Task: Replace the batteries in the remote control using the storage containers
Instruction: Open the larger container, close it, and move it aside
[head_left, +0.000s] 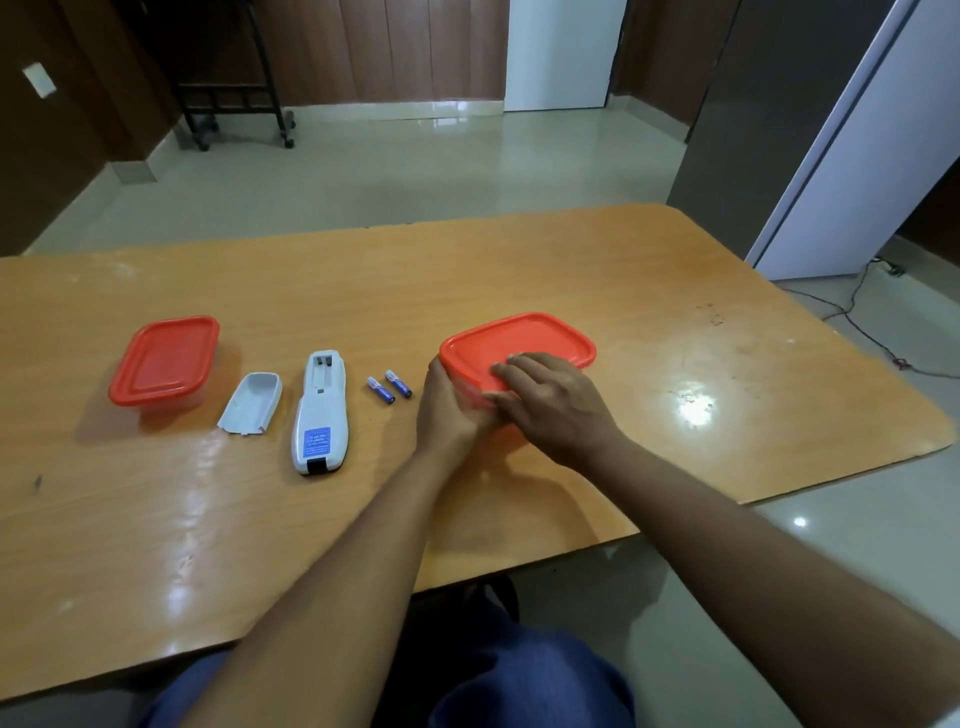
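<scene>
A white remote control (321, 412) lies face down on the table with its battery bay uncovered and empty. Its white battery cover (252, 403) lies just left of it. Two blue batteries (389, 386) lie side by side to its right. Further right stands a clear container with an orange lid (540, 340). My left hand (447, 408) grips that container's near-left corner. My right hand (550, 400) lies flat on the lid's near edge, fingers spread over it. A second orange-lidded container (165, 359) sits shut at the far left.
The orange wooden table (701, 364) ends close to my body and has a rounded right edge. Beyond it are a tiled floor, a black wheeled rack (234, 104) and a white door panel (857, 156). A cable (852, 312) runs along the floor at the right.
</scene>
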